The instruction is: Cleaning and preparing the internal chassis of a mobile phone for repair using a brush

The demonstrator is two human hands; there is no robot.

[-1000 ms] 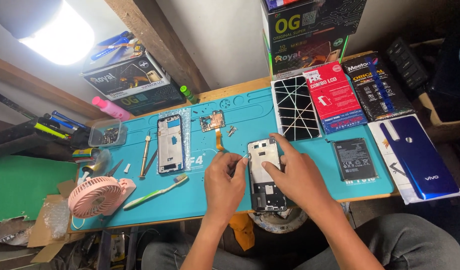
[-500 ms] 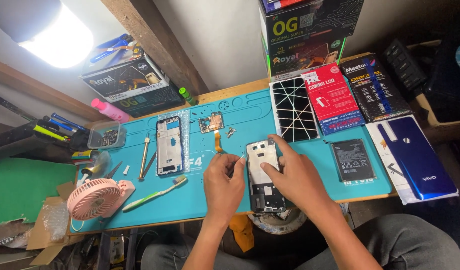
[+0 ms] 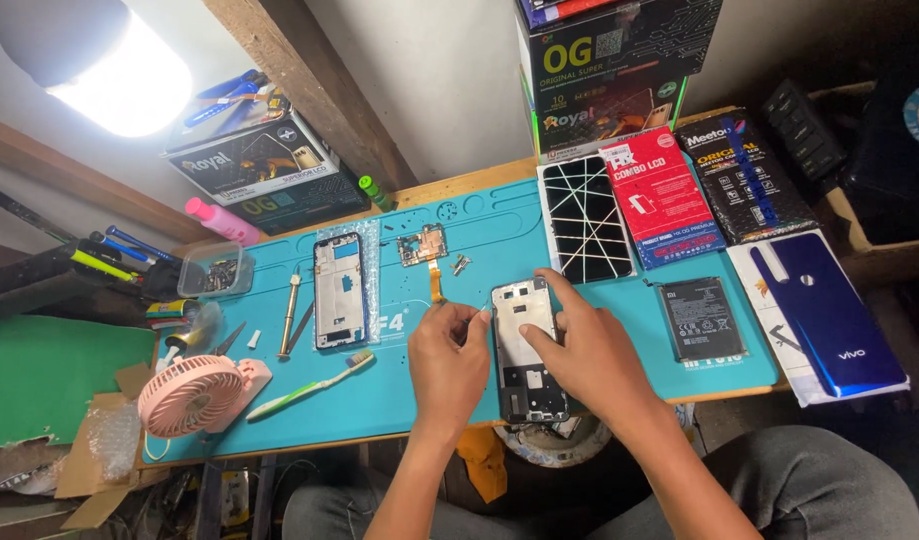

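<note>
I am watching both hands working over the opened phone body [image 3: 528, 352], which is lying face down on the teal work mat [image 3: 620, 360] near its front edge, right in front of me. Compared with a second ago very little is shifting: the phone body is staying in the same spot, the left hand [image 3: 450, 362] is edging slightly closer to the phone's upper left side, and the right hand [image 3: 580, 355] is keeping its hold. The left fingers are pressed together in a pinch at the phone's edge; whether they are gripping a small part or a fine tool I cannot tell, it is too small. The right hand's fingers are spread across the phone body, the forefinger reaching up along its right edge and the thumb pressing on the pale middle panel, steadying it. I am reading this as fine work continuing on the upper part of the frame rather than a new step beginning. Around the hands, the other things are lying untouched: the empty phone frame [image 3: 340, 290], the small circuit board [image 3: 424, 246] with its orange ribbon, the flat battery [image 3: 702, 318], the blue back cover [image 3: 825, 310], the green toothbrush [image 3: 310, 385] and the pink fan [image 3: 190, 397].
</note>
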